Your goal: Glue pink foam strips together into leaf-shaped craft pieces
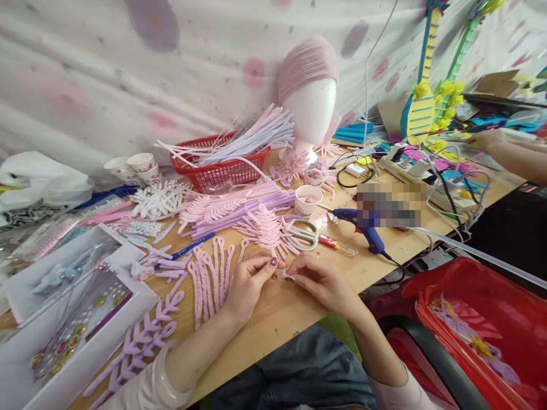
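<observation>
My left hand [250,285] is closed in a pinch above the wooden table [273,324], its thumb against the fingertips. My right hand [325,285] is also pinched, a short way to the right. Whatever sits in the fingertips is small and pale, too little of it showing to name. Pink looped pipe-cleaner stems [211,276] lie beside my left hand. Just beyond both hands are a pink leaf-shaped pipe-cleaner piece [269,228] and white-handled scissors [314,242]. A blue glue gun [363,225] rests past my right hand, near a lighter [328,242].
A red basket [213,168] of pipe cleaners and a mannequin head [310,108] stand at the back. White boxes [141,293] and lavender leafy stems [141,336] are left. Power strips [440,191] with cords, a red bin [491,307] and another person's hand [491,139] are right.
</observation>
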Motion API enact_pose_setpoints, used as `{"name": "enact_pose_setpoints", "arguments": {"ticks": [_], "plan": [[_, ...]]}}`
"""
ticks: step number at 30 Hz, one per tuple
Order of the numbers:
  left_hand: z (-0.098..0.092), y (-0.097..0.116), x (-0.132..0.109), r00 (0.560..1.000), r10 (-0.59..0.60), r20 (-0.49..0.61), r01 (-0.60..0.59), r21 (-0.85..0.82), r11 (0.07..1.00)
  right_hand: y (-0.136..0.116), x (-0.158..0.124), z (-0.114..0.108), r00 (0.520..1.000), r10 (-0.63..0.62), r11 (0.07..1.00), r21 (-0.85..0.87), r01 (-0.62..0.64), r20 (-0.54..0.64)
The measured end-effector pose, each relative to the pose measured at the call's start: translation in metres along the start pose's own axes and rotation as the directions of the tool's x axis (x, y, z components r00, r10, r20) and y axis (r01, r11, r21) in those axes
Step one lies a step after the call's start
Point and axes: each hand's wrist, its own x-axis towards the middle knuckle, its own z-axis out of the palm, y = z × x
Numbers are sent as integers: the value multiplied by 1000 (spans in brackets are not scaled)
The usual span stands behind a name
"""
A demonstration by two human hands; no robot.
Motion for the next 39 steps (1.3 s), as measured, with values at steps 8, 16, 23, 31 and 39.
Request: {"name": "enact_pose_setpoints", "arguments": {"ticks": [8, 16, 23, 31, 39], "plan": [[0, 2, 0, 1000, 1, -10, -1, 28, 1000, 4, -2, 2, 998, 6, 1000, 20, -5, -57], [-1, -1, 1, 1000, 12, -19, -12, 28, 1000, 6, -2, 6, 993, 6, 1000, 0, -6, -115], [-1, 0, -1, 1000, 19, -13, -18, 45, 999, 6, -3, 6, 992, 10, 999, 44, -4, -122], [-2, -2, 0, 999, 4, -47, -2, 33, 999, 4, -3, 6, 994, 24, 1000, 13, -22, -103], [-7, -5, 4, 995, 30, -99, -31, -6, 1000, 11, -8, 4, 976, 99, 995, 11, -99, -196]]}}
